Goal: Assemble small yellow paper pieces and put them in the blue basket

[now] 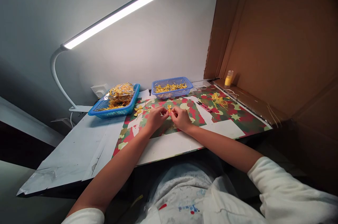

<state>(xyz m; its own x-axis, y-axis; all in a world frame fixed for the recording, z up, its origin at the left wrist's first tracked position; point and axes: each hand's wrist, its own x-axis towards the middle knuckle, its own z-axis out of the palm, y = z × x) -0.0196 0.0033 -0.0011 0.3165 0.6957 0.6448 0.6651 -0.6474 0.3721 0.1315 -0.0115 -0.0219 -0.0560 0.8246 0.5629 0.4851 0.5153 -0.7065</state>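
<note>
My left hand point(156, 117) and my right hand point(180, 117) meet over the patterned sheet, fingertips pinched together. Between them is a small yellow ribbon bow point(169, 108), partly covered by the fingers; both hands grip it. Left of my left hand lies another yellow bow point(138, 111), with a thin cord or wire near it. A pair of pink-handled thread snips point(204, 107) rests to the right of my right hand. Beyond the snips sits a loose heap of yellow thread scraps point(219, 100).
At the back, a purple-blue basket point(173, 93) holds several yellow bows. A blue basket point(113, 113) on the left contains plastic-bagged yellow pieces. A lit lamp point(112, 18) arches overhead. A small yellow bottle point(228, 79) stands by the cardboard wall point(277, 37) at right.
</note>
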